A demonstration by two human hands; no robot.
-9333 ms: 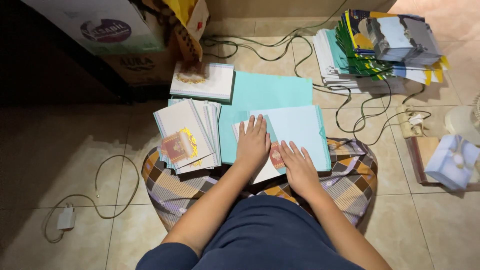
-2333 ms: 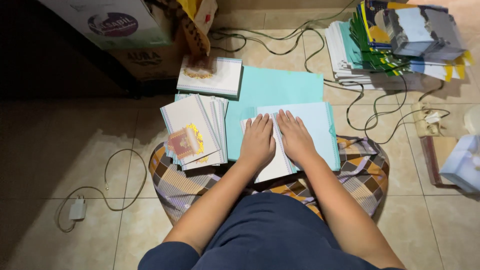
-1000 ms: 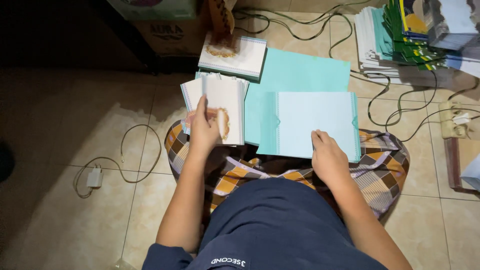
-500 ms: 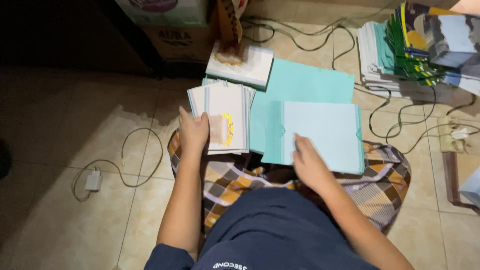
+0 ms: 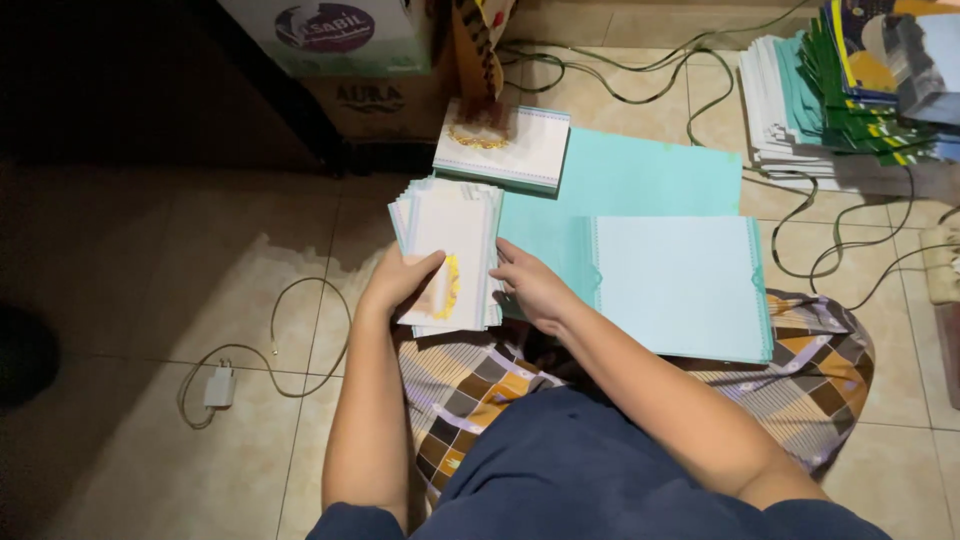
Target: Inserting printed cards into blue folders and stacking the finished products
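Observation:
My left hand (image 5: 400,281) grips the near left corner of a fanned stack of white cards with teal edges (image 5: 450,240), thumb on the top card beside its yellow emblem. My right hand (image 5: 528,285) touches the stack's right edge with its fingers. The stack rests on the tiled floor in front of my knees. To the right, a folded light teal sheet (image 5: 680,285) lies on a larger teal sheet (image 5: 640,180), partly over my checked sarong (image 5: 800,370).
A second white card pile with a gold ring design (image 5: 505,145) lies farther away, by cardboard boxes (image 5: 350,60). Paper stacks and green-yellow booklets (image 5: 850,90) sit at top right amid cables (image 5: 800,240). A white charger (image 5: 220,385) lies left.
Both hands left the light teal sheet. My left hand went to the card stack first, then my right hand crossed over to its right edge. The view shifted right and down.

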